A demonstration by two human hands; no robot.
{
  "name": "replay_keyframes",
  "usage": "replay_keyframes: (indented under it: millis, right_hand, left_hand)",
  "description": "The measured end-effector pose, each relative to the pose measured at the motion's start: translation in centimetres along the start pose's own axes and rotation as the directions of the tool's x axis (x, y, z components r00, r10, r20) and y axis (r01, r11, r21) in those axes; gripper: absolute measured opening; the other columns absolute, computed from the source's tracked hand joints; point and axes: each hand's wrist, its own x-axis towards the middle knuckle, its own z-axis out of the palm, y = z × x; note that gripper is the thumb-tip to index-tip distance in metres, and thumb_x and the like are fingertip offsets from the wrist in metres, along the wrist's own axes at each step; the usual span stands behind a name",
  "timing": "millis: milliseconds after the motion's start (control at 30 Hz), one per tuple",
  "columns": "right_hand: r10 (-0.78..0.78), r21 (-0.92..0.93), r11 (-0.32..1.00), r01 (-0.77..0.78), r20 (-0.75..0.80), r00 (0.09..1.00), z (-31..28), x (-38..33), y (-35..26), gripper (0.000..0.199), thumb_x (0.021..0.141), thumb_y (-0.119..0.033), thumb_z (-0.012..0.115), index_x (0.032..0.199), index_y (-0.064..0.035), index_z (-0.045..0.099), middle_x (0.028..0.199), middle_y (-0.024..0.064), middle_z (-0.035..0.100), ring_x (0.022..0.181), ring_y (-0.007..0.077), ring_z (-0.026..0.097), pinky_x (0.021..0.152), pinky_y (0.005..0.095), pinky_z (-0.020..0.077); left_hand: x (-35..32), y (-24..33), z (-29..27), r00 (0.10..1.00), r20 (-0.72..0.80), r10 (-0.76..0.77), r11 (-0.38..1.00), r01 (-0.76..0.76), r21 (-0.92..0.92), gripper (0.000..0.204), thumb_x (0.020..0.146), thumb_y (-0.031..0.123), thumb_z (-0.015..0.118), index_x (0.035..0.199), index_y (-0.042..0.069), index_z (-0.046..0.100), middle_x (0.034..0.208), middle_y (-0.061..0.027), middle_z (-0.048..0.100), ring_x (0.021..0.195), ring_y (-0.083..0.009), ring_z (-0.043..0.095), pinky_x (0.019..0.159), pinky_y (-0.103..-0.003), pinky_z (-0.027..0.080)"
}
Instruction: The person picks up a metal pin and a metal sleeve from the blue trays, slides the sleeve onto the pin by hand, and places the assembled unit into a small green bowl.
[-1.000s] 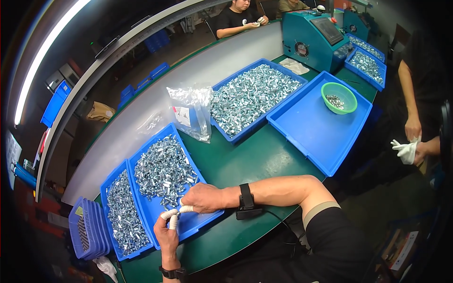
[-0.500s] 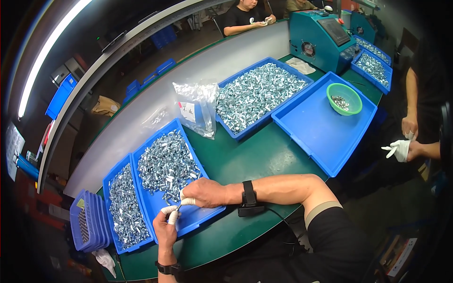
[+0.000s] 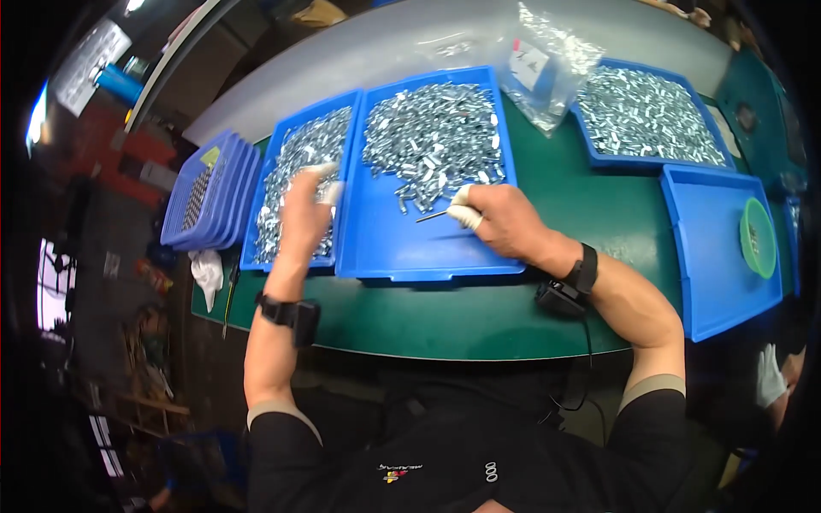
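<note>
The person wears a black short-sleeved top with a small pale print on the chest and lighter bands at the sleeve hems. A black wrist strap circles the left forearm. The right wrist carries a black band with a small box and a thin black cable. White tape wraps several fingertips.

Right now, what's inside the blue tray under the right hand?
The blue tray holds a heap of small silvery metal parts at its far end. The right hand holds a thin rod, covering whatever lies beneath it.
</note>
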Motion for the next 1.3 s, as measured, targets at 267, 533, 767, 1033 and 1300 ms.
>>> replay_keyframes:
  millis: [267,533,767,1033,1300]
  right_hand:
    - [-0.009,-0.02,1.0,0.009,0.01,1.0,0.9,-0.4,-0.1,0.018,0.097,-0.021,0.073,0.098,-0.0028,0.072,0.081,0.0184,0.069,0.072,0.0354,0.067,0.066,0.0418,0.0518]
    - [-0.023,-0.025,0.999,0.024,0.032,0.999,0.2,-0.4,-0.1,0.019,0.096,-0.021,0.073,0.098,-0.0027,0.073,0.085,0.0191,0.072,0.076,0.0374,0.07,0.066,0.0425,0.054]
    - [-0.011,-0.032,0.999,0.013,0.039,0.999,0.3,-0.3,0.1,0.018,0.095,-0.02,0.074,0.098,-0.0023,0.073,0.085,0.0194,0.072,0.077,0.0373,0.071,0.067,0.0429,0.0544]
    - [-0.002,-0.014,1.0,0.001,-0.01,1.0,0.5,-0.3,0.2,0.018,0.095,-0.02,0.075,0.097,-0.0016,0.072,0.086,0.0182,0.072,0.076,0.0363,0.071,0.067,0.0414,0.0544]
    - [0.058,0.07,0.996,-0.05,-0.115,0.992,0.8,-0.5,0.6,0.019,0.095,-0.023,0.073,0.093,-0.0041,0.071,0.08,0.0182,0.069,0.076,0.0387,0.068,0.066,0.0463,0.0525]
  left_hand:
    - [0.2,4.5,5.6,0.919,0.394,-0.015,0.992,0.064,-0.111,0.028,0.092,0.015,0.075,0.117,0.004,0.071,0.1,-0.0153,0.07,0.092,-0.0317,0.068,0.081,-0.04,0.053]
    - [-0.6,4.4,4.2,0.887,0.434,-0.157,0.984,0.176,-0.003,0.023,0.091,0.016,0.076,0.11,0.002,0.073,0.095,-0.0166,0.071,0.085,-0.0306,0.069,0.077,-0.04,0.054]
    - [-0.8,5.0,3.8,0.888,0.459,0.001,0.996,-0.04,0.075,0.023,0.092,0.013,0.074,0.114,0.004,0.073,0.094,-0.0152,0.07,0.081,-0.0308,0.068,0.076,-0.04,0.054]
    - [-2.0,6.5,5.0,0.788,0.555,-0.265,0.436,0.612,-0.66,0.022,0.102,0.007,0.064,0.122,0.0,0.06,0.107,-0.018,0.075,0.094,-0.0237,0.074,0.084,-0.033,0.059]
    - [-3.0,7.5,5.2,0.753,0.602,-0.264,0.082,0.64,-0.764,0.021,0.103,0.009,0.062,0.122,0.003,0.058,0.118,-0.0219,0.071,0.105,-0.0315,0.075,0.085,-0.032,0.062]
